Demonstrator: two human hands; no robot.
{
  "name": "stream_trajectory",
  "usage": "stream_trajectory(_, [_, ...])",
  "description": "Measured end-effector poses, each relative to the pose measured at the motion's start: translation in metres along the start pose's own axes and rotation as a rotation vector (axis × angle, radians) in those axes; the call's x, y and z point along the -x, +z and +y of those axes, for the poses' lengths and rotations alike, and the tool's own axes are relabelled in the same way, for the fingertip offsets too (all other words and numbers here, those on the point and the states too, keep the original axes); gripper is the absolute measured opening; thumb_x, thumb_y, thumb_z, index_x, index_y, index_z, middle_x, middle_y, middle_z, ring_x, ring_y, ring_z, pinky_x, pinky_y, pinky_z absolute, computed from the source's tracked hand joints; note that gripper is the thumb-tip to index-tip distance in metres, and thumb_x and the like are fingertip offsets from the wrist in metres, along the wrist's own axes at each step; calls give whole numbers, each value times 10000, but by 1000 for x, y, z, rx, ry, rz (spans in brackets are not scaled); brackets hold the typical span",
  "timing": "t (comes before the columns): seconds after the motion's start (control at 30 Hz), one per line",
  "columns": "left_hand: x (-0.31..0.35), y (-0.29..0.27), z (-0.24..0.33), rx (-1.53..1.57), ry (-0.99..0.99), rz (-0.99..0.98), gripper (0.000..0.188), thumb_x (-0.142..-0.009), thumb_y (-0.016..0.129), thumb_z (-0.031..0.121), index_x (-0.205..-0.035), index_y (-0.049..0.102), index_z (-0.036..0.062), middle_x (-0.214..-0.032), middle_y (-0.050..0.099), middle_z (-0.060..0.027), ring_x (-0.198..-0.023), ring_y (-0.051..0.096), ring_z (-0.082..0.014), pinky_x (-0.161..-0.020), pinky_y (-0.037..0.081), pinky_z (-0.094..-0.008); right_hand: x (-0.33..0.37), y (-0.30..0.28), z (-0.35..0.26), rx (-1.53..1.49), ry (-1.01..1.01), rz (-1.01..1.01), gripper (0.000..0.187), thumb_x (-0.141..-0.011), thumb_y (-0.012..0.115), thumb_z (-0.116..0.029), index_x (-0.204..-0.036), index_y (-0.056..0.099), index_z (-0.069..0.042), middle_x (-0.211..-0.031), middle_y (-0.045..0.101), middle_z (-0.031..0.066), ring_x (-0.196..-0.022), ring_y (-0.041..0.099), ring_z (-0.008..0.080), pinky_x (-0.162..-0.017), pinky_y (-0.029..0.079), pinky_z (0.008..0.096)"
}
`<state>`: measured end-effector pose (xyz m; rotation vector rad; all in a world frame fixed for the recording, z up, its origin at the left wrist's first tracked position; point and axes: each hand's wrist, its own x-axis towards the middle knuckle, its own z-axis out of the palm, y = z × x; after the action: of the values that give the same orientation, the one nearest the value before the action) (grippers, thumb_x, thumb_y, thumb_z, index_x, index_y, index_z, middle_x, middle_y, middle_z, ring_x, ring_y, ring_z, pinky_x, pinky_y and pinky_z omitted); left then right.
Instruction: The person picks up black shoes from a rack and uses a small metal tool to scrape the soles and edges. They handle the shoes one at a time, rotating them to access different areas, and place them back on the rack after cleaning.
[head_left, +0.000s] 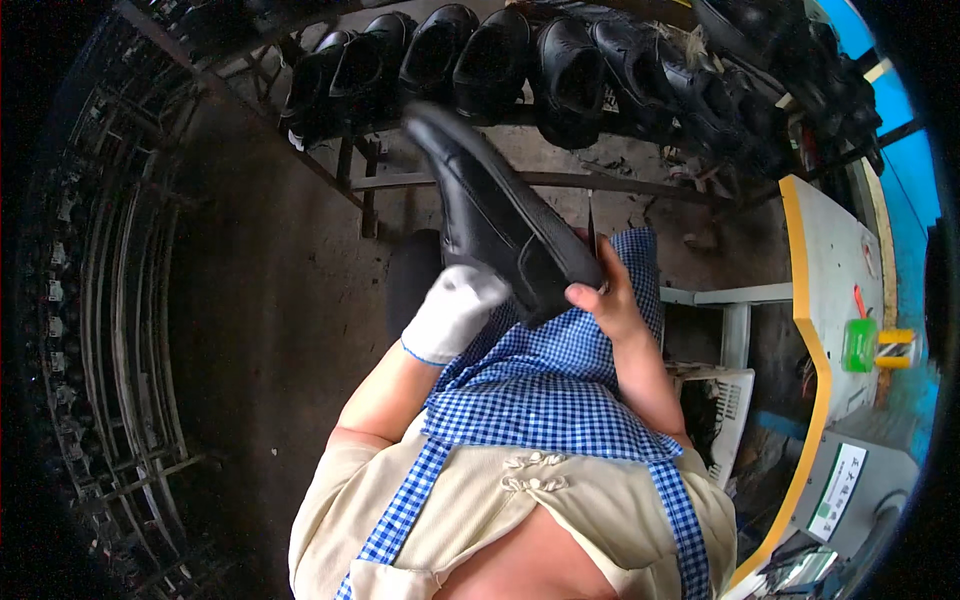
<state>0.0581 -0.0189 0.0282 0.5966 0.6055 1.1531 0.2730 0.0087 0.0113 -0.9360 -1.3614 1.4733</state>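
Note:
A black leather shoe (490,215) is held up on its side in front of my lap, its far end blurred. My left hand (455,312), in a white knitted glove, is closed against the shoe's lower left side; its fingertips are hidden or blurred. At the shoe's near right end is my bare right hand (612,300), thumb by the edge and fingers curled behind. A thin, dark pointed tool (591,225) rises from those fingers, tip away from me. Its handle is hidden, so I cannot tell its exact kind. A blue checked apron (550,365) lies beneath.
Several black shoes (492,55) line a metal rack (640,180) ahead. On the right is a yellow-edged white table (825,260) with a green container (858,345) and a grey machine (860,490). A white plastic crate (735,415) stands below it. More racks (120,330) stand left.

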Motion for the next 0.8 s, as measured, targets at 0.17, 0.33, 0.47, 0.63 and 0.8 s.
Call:
stream_trajectory(0.17, [-18, 5, 13, 255, 27, 198, 566, -945, 552, 400, -1362, 450, 32, -1256, 589, -186, -1092, 617, -335, -954, 512, -457, 7, 10, -4, 402, -8, -120, 753, -647, 892, -321, -1208, 512, 8, -1031, 641, 91, -857, 634, 143, -768, 520, 269])
stream_trajectory(0.33, [-23, 10, 16, 209, 7, 250, 400, -940, 579, 220, -1285, 528, 24, -1138, 647, -156, -974, 665, -269, -856, 562, -393, -6, -6, -31, 480, -234, 71, 308, -789, 787, -106, -1041, 665, 23, -782, 658, 64, -678, 623, 107, -594, 503, 262])
stream_trajectory(0.47, [-17, 31, 15, 124, 86, 252, 366, -926, 586, 92, -1286, 540, 45, -1125, 651, -111, -962, 660, -214, -831, 566, -348, -31, 15, -66, 696, -570, 50, 259, -746, 758, -33, -999, 703, -45, -868, 654, 78, -675, 664, 155, -575, 528, 274])
stream_trajectory(0.63, [-11, 22, -1, -63, 237, 320, 361, -908, 601, 40, -1267, 565, 47, -1143, 644, -75, -1017, 625, -162, -893, 519, -299, -45, 21, -71, 1035, -821, -5, 295, -702, 763, -78, -985, 678, -84, -867, 613, 37, -633, 643, 163, -525, 507, 293])
stream_trajectory(0.8, [-5, 8, -14, -314, 412, 246, 331, -918, 614, 14, -1247, 578, 34, -1109, 638, -52, -979, 599, -120, -858, 500, -258, -39, 27, -84, 1312, -796, -61, 237, -722, 742, -145, -918, 622, -85, -838, 544, 28, -582, 611, 150, -480, 473, 297])
